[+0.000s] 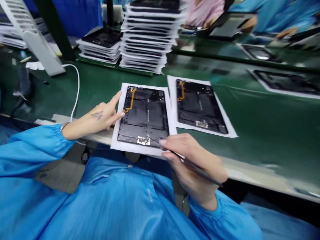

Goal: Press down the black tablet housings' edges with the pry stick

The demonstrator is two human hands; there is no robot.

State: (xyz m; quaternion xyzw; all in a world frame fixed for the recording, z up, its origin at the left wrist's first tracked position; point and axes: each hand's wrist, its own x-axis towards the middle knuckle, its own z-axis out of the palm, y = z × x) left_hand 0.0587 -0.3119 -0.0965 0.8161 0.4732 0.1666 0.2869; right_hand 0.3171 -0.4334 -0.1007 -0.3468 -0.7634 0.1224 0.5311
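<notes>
A black tablet with its inside exposed (155,115) lies on a white sheet (115,141) in front of me. An orange flex cable (130,101) runs along its upper left, and a small silvery board (143,140) sits near its bottom edge. My left hand (101,116) rests at the left side, thumb and index finger apart, the fingertips at the edge of sheet and tablet. My right hand (197,166) grips a slim black pen-like tool (200,171) at the tablet's lower right corner. The tool's tip is hidden by the fingers, so its exact kind is unclear.
A second opened tablet (201,106) lies on its own sheet to the right. Behind stand a tall stack of tablets and sheets (150,40) and a lower stack (100,45). A white cable (78,83) crosses the green bench at left. Co-workers' sleeves (277,16) show across the bench.
</notes>
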